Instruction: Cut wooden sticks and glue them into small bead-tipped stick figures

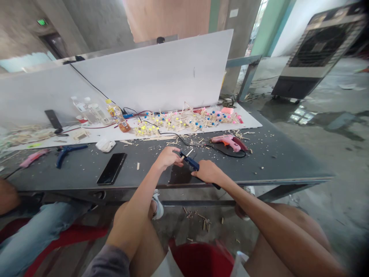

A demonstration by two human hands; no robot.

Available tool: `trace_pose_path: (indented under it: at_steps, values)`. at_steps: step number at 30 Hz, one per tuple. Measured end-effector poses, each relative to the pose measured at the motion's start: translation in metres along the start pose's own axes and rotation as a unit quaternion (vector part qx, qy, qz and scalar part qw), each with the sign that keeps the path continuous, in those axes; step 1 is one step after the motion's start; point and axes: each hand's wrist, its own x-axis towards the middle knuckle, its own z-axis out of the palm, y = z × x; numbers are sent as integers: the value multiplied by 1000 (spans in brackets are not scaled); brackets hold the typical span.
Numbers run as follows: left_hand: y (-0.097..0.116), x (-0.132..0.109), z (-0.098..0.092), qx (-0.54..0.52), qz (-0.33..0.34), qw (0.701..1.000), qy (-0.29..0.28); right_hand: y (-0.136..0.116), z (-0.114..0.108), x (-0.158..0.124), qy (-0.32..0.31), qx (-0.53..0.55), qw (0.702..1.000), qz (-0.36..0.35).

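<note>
Over the table's front edge, my right hand (209,171) is wrapped round the handles of a dark blue hand cutter (190,161), which points up and to the left. A thin pale wooden stick (189,152) crosses the cutter's jaws, its far end sticking out beyond them. Beside the jaws, my left hand (168,157) has its fingers bent round the near end of the stick. Its index finger reaches to the cutter's tip. The exact grip of the fingertips is too small to make out.
A pink glue gun (227,141) lies right of my hands, its black cable trailing. Behind are stick models with coloured balls (184,121) and a drink bottle (118,117). Leftward lie a phone (112,168), another blue hand tool (67,152) and a seated person's leg (43,227).
</note>
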Motion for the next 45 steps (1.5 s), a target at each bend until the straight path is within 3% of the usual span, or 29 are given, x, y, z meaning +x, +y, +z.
trace_pose_path:
  at_steps: [4, 8, 11, 19, 25, 30, 33, 38, 42, 45]
  values:
    - [2, -3, -3, 21, 11, 1000, 5, 1, -5, -5, -12, 25, 1000, -14]
    - [3, -4, -8, 45, 12, 999, -7, 8, -9, -11, -77, 126, 989, -18]
    - [4, -3, -8, 57, 15, 998, -20, 18, -11, -13, -87, 179, 980, -7]
    - [-3, 9, -2, 135, 45, 988, 63, 44, -29, -15, 12, 291, 957, 17]
    - [-4, 17, 7, 290, 110, 947, 79, 61, -47, -17, 16, 369, 929, 10]
    - [-2, 22, 17, 379, 141, 910, 88, 76, -48, -7, 82, 300, 950, 37]
    - [-3, 25, 21, 345, 125, 926, 87, 76, -45, 3, 135, 185, 971, 72]
    - [-3, 28, 27, 142, 74, 986, 47, 59, -36, 14, 176, 60, 980, 64]
    - [0, 24, 32, 31, 77, 996, -17, 45, -30, 22, 168, 27, 982, 84]
    - [2, 21, 31, 13, 70, 997, -22, 37, -28, 26, 154, 11, 984, 93]
